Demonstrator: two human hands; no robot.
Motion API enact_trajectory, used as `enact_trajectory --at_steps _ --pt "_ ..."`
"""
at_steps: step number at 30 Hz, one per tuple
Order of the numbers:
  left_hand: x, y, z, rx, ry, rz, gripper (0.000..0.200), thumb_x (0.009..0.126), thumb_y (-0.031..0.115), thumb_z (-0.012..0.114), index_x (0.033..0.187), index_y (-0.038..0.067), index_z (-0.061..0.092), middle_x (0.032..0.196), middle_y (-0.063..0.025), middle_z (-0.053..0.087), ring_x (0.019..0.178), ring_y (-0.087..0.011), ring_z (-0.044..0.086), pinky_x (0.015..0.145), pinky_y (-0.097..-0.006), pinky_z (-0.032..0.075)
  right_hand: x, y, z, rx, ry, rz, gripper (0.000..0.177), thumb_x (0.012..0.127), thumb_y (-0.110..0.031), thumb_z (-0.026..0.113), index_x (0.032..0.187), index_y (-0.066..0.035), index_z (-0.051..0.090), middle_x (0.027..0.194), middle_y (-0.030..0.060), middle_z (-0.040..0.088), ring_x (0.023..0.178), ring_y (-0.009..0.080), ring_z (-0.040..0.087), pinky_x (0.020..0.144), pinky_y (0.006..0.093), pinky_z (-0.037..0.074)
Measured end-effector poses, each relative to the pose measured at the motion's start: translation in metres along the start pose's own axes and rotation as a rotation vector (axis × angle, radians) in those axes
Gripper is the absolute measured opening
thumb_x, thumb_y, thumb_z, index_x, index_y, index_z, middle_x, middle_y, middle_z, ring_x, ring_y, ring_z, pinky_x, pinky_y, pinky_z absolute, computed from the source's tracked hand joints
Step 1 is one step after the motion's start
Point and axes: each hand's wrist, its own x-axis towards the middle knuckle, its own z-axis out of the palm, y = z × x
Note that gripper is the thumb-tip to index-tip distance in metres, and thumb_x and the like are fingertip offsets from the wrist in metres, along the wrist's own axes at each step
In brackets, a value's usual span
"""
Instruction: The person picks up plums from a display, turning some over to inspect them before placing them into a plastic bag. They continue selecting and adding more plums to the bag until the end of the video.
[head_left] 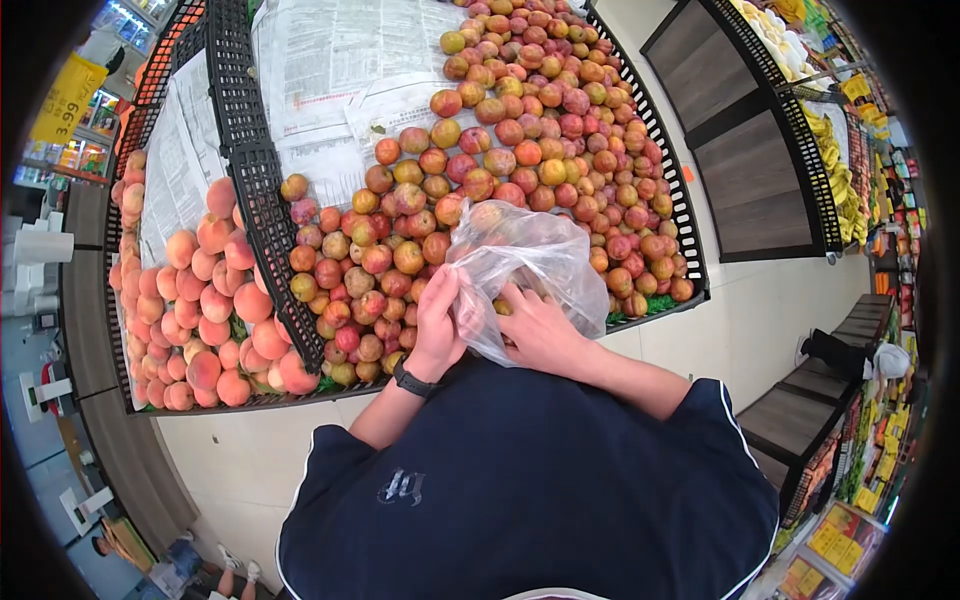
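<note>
In front of my chest I have a clear plastic bag (555, 255) over the plum display. My left hand (438, 318), with a dark watch (413, 379) on its wrist, is closed on the left edge of the bag's mouth. My right hand (542, 328) reaches into the bag's opening, its fingers curled round a yellow-green plum (502, 306) that is mostly hidden. Many red and yellow plums (408, 258) lie heaped beyond and beside the bag, some showing blurred through the plastic.
A black crate divider (262, 190) separates the plums from the peaches (212, 305) on the left. Newspaper (310, 75) lines the display's far part. Bananas (835, 175) stand on a stand at right. A yellow price sign (68, 98) hangs upper left. Other people are at the edges.
</note>
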Motion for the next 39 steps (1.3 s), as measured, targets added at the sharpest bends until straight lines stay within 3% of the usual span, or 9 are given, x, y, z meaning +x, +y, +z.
enact_trajectory --at_steps 4,10,19,22,28,31,34,39 --pt "0.003 -0.002 -0.002 -0.011 0.028 -0.018 0.025 0.109 0.027 0.039 0.095 0.01 0.05 0.055 0.001 0.043 0.041 -0.0085 0.038 0.04 -0.0219 0.032 -0.003 0.003 0.002 0.119 0.03 0.022 0.035 0.076 -0.014 0.07 0.11 -0.01 0.062 0.119 0.021 0.05 0.085 0.038 0.064 0.069 0.0479 0.058" --pt "0.005 -0.002 -0.003 -0.028 0.003 -0.024 0.025 0.109 0.027 0.04 0.095 0.011 0.051 0.056 0.0016 0.043 0.041 -0.009 0.039 0.038 -0.0229 0.032 -0.014 0.007 0.003 0.298 -0.027 0.185 0.058 0.076 -0.014 0.076 0.127 -0.008 0.049 0.124 0.0238 0.046 0.101 0.0435 0.062 0.085 0.0473 0.055" --pt "0.007 -0.006 -0.005 -0.033 0.075 -0.034 0.024 0.109 0.028 0.04 0.096 0.011 0.052 0.057 0.0021 0.042 0.042 -0.0093 0.041 0.038 -0.0228 0.032 -0.018 0.004 0.009 0.739 -0.028 0.35 0.058 0.081 -0.012 0.075 0.131 -0.01 0.047 0.125 0.023 0.046 0.112 0.0431 0.056 0.085 0.0422 0.055" --pt "0.008 -0.005 -0.004 -0.037 0.042 -0.023 0.024 0.109 0.028 0.039 0.096 0.011 0.052 0.056 0.0024 0.041 0.042 -0.009 0.039 0.038 -0.0224 0.031 -0.02 0.0 0.005 0.687 0.045 0.302 0.054 0.083 -0.012 0.073 0.13 -0.01 0.047 0.118 0.0208 0.055 0.101 0.0393 0.062 0.079 0.0409 0.056" --pt "0.008 -0.002 -0.002 -0.042 -0.001 -0.026 0.024 0.109 0.027 0.039 0.096 0.012 0.052 0.055 0.0033 0.039 0.042 -0.0082 0.038 0.038 -0.0218 0.03 -0.015 0.003 0.002 0.548 -0.022 0.221 0.056 0.082 -0.016 0.072 0.133 -0.01 0.049 0.097 0.0197 0.068 0.078 0.0389 0.068 0.07 0.0448 0.054" --pt "0.009 0.0 -0.005 -0.079 -0.04 -0.039 0.024 0.108 0.026 0.042 0.095 0.009 0.052 0.06 0.0011 0.046 0.045 -0.0079 0.042 0.041 -0.0219 0.033 -0.009 0.004 0.003 0.388 -0.107 0.244 0.058 0.081 -0.018 0.073 0.134 -0.01 0.051 0.098 0.0213 0.066 0.082 0.0408 0.067 0.074 0.0476 0.054" --pt "0.01 -0.001 -0.006 -0.061 0.008 -0.023 0.024 0.109 0.026 0.042 0.095 0.009 0.052 0.06 0.0015 0.045 0.045 -0.0082 0.041 0.04 -0.022 0.032 -0.007 0.009 0.011 0.378 -0.075 0.189 0.056 0.081 -0.021 0.074 0.132 -0.009 0.054 0.102 0.0228 0.063 0.089 0.0428 0.065 0.079 0.0493 0.052" --pt "0.009 -0.001 -0.009 -0.092 0.013 -0.031 0.023 0.108 0.026 0.043 0.095 0.01 0.053 0.06 0.0018 0.044 0.044 -0.0081 0.041 0.039 -0.0222 0.031 -0.011 0.01 0.023 0.568 -0.002 0.156 0.053 0.081 -0.019 0.076 0.129 -0.009 0.057 0.113 0.0206 0.059 0.099 0.0396 0.061 0.089 0.0437 0.049"
